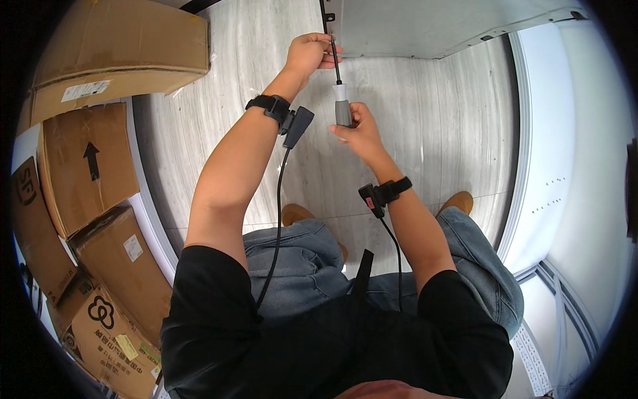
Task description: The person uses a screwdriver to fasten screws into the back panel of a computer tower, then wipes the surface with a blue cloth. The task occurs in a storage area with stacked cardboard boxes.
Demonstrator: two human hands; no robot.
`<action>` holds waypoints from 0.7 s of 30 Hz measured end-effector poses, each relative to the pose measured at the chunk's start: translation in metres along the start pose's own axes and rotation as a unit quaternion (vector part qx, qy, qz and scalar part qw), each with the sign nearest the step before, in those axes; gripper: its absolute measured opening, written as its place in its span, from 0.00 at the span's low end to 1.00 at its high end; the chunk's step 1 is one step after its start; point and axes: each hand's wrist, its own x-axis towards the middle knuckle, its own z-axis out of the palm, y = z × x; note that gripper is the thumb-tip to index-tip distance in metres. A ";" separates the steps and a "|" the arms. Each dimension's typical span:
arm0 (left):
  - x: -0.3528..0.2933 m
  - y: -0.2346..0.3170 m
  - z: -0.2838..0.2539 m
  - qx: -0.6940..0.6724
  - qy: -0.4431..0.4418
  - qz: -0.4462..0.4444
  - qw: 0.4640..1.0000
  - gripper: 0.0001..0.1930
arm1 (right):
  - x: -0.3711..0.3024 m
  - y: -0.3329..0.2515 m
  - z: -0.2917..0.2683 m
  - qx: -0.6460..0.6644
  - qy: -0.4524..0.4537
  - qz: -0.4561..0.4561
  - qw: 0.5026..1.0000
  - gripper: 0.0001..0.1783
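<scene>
Head view, looking down: a screwdriver (340,92), with a slim dark shaft, a pale collar and a rounded grey handle, lies at upper centre, its shaft directed toward the near left corner of a large panel (425,28). The right hand (357,130) grasps the handle, thumb and curled fingers closed about its lower part; the left hand (310,53) is beside the upper shaft, fingers bent around it, though whether they press on it cannot be told. The panel is flat, grey and smooth, apparently of metal, with small holes and fittings along its edge; the shaft's tip cannot be made out among the left fingers and this corner. Beneath, the floor (432,126) shows a pale, streaked, wood-like grain. Black straps (268,106) encircle both wrists, each bearing a dark block-shaped device (299,128) from which a thin black cable (279,193) descends toward the body. Cardboard boxes (86,163), brown and flat-sided, crowd the left margin, one bearing a black arrow; a smooth white wall (585,120) bounds the right. Below, blue denim trousers (292,259) and tan shoes (458,201) cover part of the floor
</scene>
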 end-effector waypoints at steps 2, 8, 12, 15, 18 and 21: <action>0.001 -0.002 -0.001 0.004 0.006 0.003 1.000 0.11 | 0.000 -0.001 -0.001 -0.001 -0.009 0.005 1.000 0.25; -0.001 0.000 0.002 0.004 0.008 0.004 1.000 0.11 | 0.002 0.002 -0.003 0.015 -0.020 -0.012 1.000 0.24; -0.003 0.002 0.005 0.003 0.019 0.001 1.000 0.11 | 0.001 0.001 -0.002 0.022 -0.020 -0.003 1.000 0.24; -0.002 0.001 0.004 0.004 0.017 0.004 1.000 0.11 | -0.001 -0.002 -0.006 0.050 -0.042 0.005 0.998 0.23; -0.005 0.002 0.006 0.017 0.015 0.007 1.000 0.11 | -0.003 -0.008 -0.008 0.096 -0.058 0.044 0.993 0.23; -0.005 0.001 0.010 0.062 0.031 0.015 0.998 0.13 | -0.002 -0.008 -0.009 0.113 -0.069 0.054 0.990 0.23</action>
